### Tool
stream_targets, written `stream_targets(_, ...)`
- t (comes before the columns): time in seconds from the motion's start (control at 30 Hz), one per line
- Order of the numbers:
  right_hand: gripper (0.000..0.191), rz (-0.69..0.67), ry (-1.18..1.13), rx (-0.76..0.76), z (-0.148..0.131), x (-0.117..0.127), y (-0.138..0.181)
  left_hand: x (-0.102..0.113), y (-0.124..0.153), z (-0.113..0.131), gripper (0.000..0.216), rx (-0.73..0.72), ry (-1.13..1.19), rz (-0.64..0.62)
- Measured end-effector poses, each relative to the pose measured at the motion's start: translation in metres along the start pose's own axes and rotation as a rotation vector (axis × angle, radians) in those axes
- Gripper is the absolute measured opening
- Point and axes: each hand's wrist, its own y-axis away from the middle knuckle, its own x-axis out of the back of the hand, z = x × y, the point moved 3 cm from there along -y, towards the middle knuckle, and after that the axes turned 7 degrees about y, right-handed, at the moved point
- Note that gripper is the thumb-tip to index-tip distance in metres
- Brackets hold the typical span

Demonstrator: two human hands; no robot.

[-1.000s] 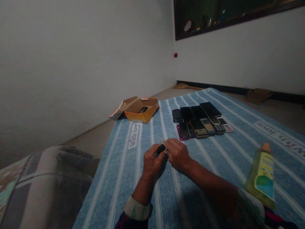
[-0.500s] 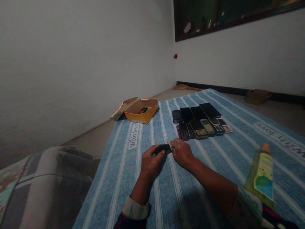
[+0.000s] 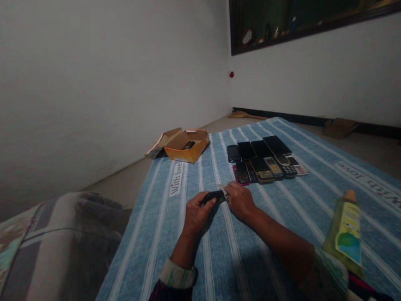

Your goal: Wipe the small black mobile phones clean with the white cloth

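Observation:
My left hand (image 3: 194, 214) grips a small black phone (image 3: 213, 195) just above the blue striped towel (image 3: 175, 234). My right hand (image 3: 239, 200) is closed on a small pale cloth (image 3: 223, 190) pressed against the phone's right end. Both hands meet at the middle of the towel. Beyond them, a group of several phones (image 3: 263, 158) lies in two rows on the towel.
An open orange cardboard box (image 3: 187, 145) with a dark phone inside sits at the towel's far left corner. A green bottle (image 3: 344, 228) with an orange cap lies at the right. A grey cushion (image 3: 56, 246) is at the lower left. Bare floor and white walls surround the towel.
The phone went from tilted up between my hands to lying flatter and lower over the towel. My right hand shifted slightly right along it with the cloth.

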Motion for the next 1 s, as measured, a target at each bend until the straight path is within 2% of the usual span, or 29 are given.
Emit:
stream_targets(0.23, 0.029, 0.107, -0.055, 0.078, -0.006, 0.004, 0.001, -0.008, 0.0, -0.01, 0.022, 0.014, 0.092, 0.022)
stream_targets(0.47, 0.028, 0.027, -0.117, 0.215, -0.003, 0.012, -0.004, -0.003, -0.001, -0.013, 0.023, 0.062, 0.166, -0.011)
stream_targets(0.6, 0.027, -0.008, -0.124, 0.202, 0.003, 0.02, -0.008, -0.003, -0.001, -0.013, 0.023, 0.095, 0.185, 0.004)
stream_targets(0.7, 0.026, 0.059, -0.148, 0.183, 0.0, 0.025, -0.008, -0.005, -0.001, -0.013, 0.022, 0.101, 0.191, -0.002)
stream_targets(0.83, 0.024, 0.15, -0.264, 0.332, -0.017, 0.025, -0.002, -0.008, -0.001, -0.01, 0.023, 0.07, 0.192, -0.029)
stream_targets(1.0, 0.02, 0.144, -0.263, 0.392, -0.021, 0.015, -0.001, -0.01, 0.0, -0.009, 0.022, 0.05, 0.184, -0.056)
